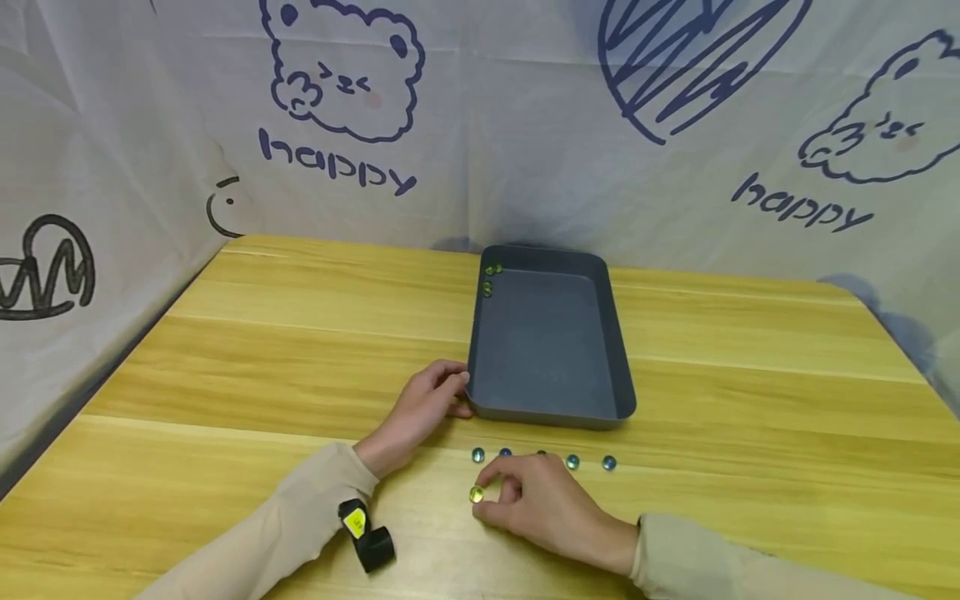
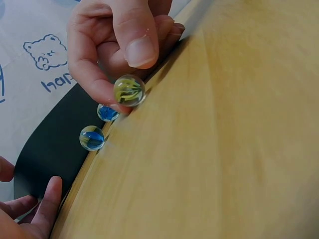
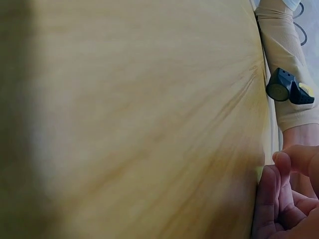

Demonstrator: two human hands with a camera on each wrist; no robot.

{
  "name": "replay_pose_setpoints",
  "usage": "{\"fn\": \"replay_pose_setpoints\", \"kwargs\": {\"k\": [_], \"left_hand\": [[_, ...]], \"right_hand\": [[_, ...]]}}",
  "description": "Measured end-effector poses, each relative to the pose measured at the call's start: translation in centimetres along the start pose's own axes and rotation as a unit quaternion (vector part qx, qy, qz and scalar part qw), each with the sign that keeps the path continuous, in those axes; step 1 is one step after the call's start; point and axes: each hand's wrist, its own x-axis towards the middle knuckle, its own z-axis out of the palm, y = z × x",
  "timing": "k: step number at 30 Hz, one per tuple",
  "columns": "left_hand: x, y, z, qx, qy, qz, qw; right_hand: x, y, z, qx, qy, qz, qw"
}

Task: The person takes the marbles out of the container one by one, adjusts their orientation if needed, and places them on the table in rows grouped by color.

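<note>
My right hand (image 1: 551, 508) pinches a clear marble with yellow-green swirls (image 2: 129, 90) between thumb and index finger, low over the table. Just beyond that hand lies a row of several blue-toned marbles, among them a left-end one (image 1: 478, 455) and a right-end one (image 1: 609, 462); the knuckles partly cover the middle of the row. My left hand (image 1: 423, 408) rests at the near left corner of a dark grey rectangular tray (image 1: 551, 421), fingertips against the outside of its wall. Inside the tray, yellow-green marbles (image 1: 487, 289) sit in the far left corner.
The wood-grain table (image 1: 300, 333) carries everything. Behind it hangs a white cloth (image 1: 510, 150) with blue drawings and writing, which also runs along the left side. A black wrist camera (image 1: 367, 537) is strapped over the left sleeve.
</note>
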Motion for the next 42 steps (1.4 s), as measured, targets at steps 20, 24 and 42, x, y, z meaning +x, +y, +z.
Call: {"fn": "replay_pose_setpoints", "kwargs": {"k": [20,24,42], "left_hand": [[0.1,0.0,0.0,-0.007,0.001,0.005,1.0000],[0.1,-0.1,0.0,-0.008,0.001,0.006,1.0000],[0.0,-0.2,-0.2,-0.002,0.002,0.007,1.0000]], "right_hand": [[-0.4,0.1,0.2,-0.018,0.006,-0.011,1.000],[-0.6,0.0,0.2,-0.022,0.006,-0.005,1.000],[-0.7,-1.3,-0.9,0.020,-0.009,0.011,1.000]]}}
